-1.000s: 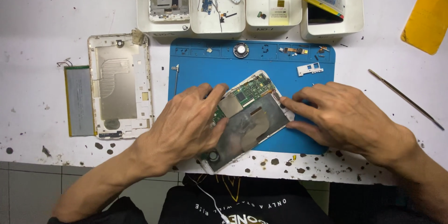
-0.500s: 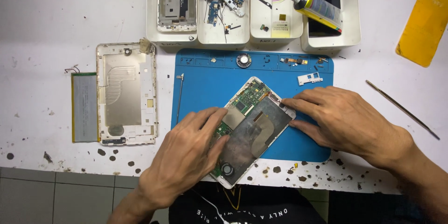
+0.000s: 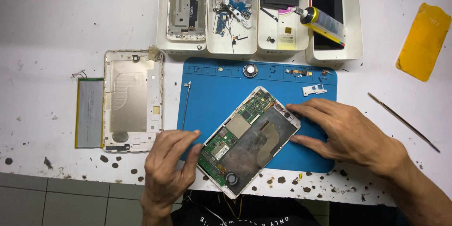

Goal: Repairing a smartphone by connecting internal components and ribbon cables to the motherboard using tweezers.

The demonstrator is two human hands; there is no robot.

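Note:
An opened tablet (image 3: pixel 249 141) lies tilted on the blue work mat (image 3: pixel 212 94), its green circuit board and dark metal shield facing up. My right hand (image 3: pixel 346 134) rests on the mat with its fingertips against the tablet's upper right corner and right edge. Beside the tablet's lower left edge is my left hand (image 3: pixel 168 164), fingers loosely curled and touching the rim, holding nothing.
A tablet back cover (image 3: pixel 133 101) and a flat battery (image 3: pixel 89 113) lie left of the mat. White trays (image 3: pixel 259 42) with phone parts and a glue bottle (image 3: pixel 324 24) stand behind. A yellow sheet (image 3: pixel 423 41) and a thin metal tool (image 3: pixel 403 122) lie at the right.
My left hand has slid off the top of the tablet to its lower left edge, uncovering the circuit board. The view has shifted down the table a little.

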